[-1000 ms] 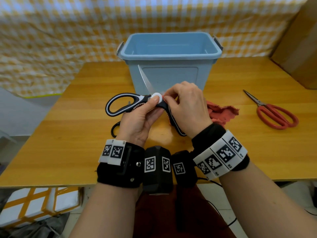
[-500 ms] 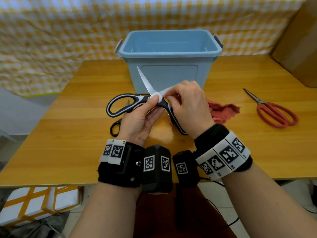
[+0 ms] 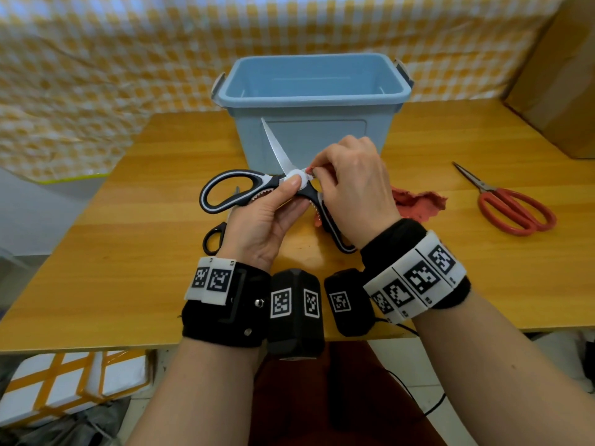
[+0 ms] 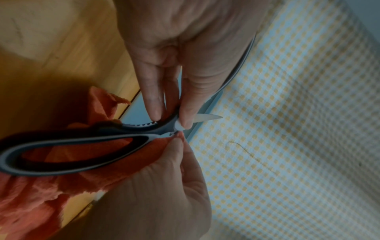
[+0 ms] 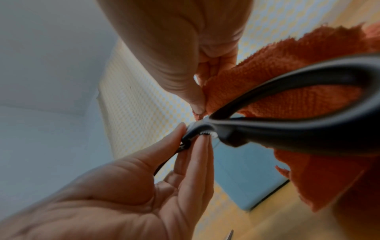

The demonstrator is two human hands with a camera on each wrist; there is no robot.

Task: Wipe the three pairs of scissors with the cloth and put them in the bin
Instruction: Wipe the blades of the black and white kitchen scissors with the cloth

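Note:
Black-and-white kitchen scissors (image 3: 225, 194) are held spread open in front of the blue bin (image 3: 312, 103). My left hand (image 3: 294, 188) pinches them at the white pivot, thumb on top. One bare blade points up toward the bin. My right hand (image 3: 317, 171) pinches the red cloth (image 3: 418, 204) around the other blade, right beside the pivot. In the left wrist view the cloth (image 4: 30, 194) hangs under the scissors' handle (image 4: 82, 146). Red scissors (image 3: 484, 196) lie on the table at the right. Black scissors (image 3: 206, 243) lie partly hidden under my left hand.
The wooden table (image 3: 112, 268) carries everything. A cardboard box (image 3: 560, 91) stands at the back right. A yellow checked cloth (image 3: 96, 75) hangs behind the table. The bin looks empty inside.
My right hand with the cloth has shifted along the covered blade back up against the pivot. My left hand keeps the same pinch on the scissors.

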